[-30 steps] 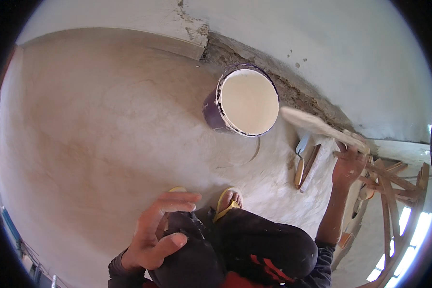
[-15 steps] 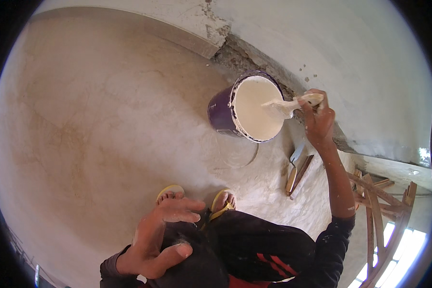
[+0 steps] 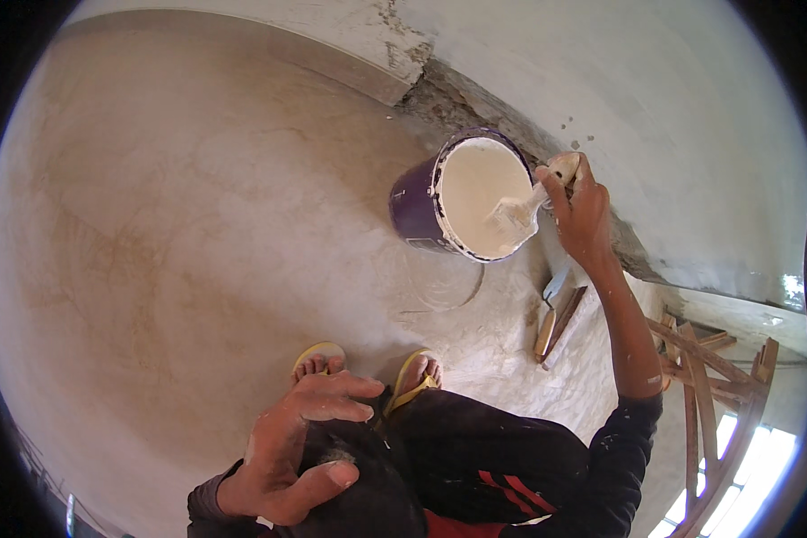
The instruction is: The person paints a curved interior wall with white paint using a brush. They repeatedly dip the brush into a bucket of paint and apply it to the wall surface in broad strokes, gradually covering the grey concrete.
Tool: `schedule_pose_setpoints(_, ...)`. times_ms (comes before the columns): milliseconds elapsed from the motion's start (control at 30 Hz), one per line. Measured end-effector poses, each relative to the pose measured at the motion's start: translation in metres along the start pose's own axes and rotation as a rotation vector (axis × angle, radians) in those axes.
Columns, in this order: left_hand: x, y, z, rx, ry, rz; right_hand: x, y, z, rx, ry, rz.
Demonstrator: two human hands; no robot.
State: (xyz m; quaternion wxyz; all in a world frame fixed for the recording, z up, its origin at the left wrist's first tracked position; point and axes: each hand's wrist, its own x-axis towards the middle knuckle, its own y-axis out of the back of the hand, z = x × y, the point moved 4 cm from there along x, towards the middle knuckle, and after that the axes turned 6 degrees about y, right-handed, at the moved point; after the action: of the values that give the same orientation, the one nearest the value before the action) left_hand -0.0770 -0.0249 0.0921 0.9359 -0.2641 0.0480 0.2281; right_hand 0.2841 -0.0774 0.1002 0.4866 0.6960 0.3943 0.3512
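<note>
My right hand (image 3: pixel 583 208) is closed round the handle of a paintbrush (image 3: pixel 518 215) coated in off-white paint. The brush slants down to the left across the near right rim of a purple bucket (image 3: pixel 412 208), its bristles over the off-white paint (image 3: pixel 475 184) inside. Whether the bristle tips touch the paint, I cannot tell. Paint is smeared around the bucket's rim. My left hand (image 3: pixel 305 448) hovers above my left knee, holding nothing, with its fingers curved and the thumb apart. Whitish dust marks its fingers.
A trowel (image 3: pixel 547 314) with a wooden handle lies beside a narrow brown strip (image 3: pixel 563 328) on the dusty floor (image 3: pixel 197 224). The pale wall (image 3: pixel 690 161) runs close behind the bucket, its base rough and broken. A wooden frame (image 3: pixel 713 386) stands at right.
My right hand has shifted slightly left and up, and the brush has tilted so its bristles sit lower and nearer the bucket's front rim. My left hand stays where it was.
</note>
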Motion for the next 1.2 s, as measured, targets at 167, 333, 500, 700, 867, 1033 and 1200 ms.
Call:
schedule_pose_setpoints(167, -0.001, 0.003, 0.002, 0.025, -0.021, -0.009, 0.008, -0.004, 0.047, 0.106, -0.241, 0.157)
schedule_pose_setpoints(333, -0.003, 0.002, 0.001, 0.015, -0.018, -0.006, -0.003, -0.009, 0.094, 0.376, -0.462, 0.281)
schedule_pose_setpoints(500, -0.003, -0.001, 0.002, 0.034, -0.019, 0.029, -0.039, -0.011, 0.117, 0.716, -0.6, 0.335)
schedule_pose_setpoints(700, -0.002, -0.005, 0.001, 0.034, -0.023, 0.091, -0.105, -0.022, 0.119, 1.165, -0.801, 0.559)
schedule_pose_setpoints(867, 0.001, -0.01, 0.005, 0.011, -0.008, 0.079, -0.146, -0.04, 0.126, 1.26, -0.861, 0.661)
schedule_pose_setpoints(1033, 0.002, -0.01, 0.008, 0.004, -0.043, 0.029, -0.162, -0.046, 0.12, 1.367, -0.805, 0.709)
schedule_pose_setpoints(1200, -0.002, -0.026, 0.01, 0.016, -0.003, 0.136, -0.192, -0.089, 0.149, 1.574, -0.854, 0.79)
